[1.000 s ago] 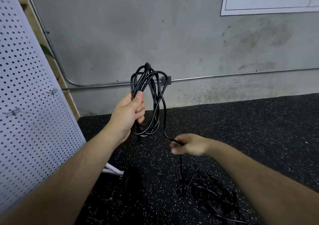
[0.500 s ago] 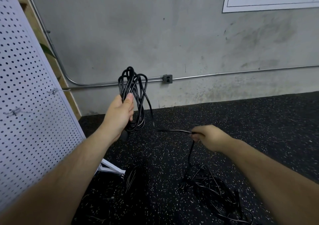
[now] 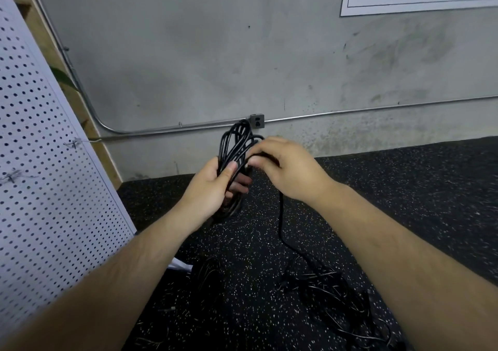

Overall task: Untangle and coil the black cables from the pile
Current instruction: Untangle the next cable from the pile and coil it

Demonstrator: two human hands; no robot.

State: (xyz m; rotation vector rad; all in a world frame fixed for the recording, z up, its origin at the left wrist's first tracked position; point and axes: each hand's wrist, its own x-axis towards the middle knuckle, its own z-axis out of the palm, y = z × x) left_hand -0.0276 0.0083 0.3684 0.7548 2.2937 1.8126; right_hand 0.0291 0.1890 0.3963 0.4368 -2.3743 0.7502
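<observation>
black coil gripped in my left hand as anchor; right hand pinches the strand from the near pile to add a loop.

Coil between both hands, pile on floor below.

Right hand swung from floor side up to coil.
</observation>
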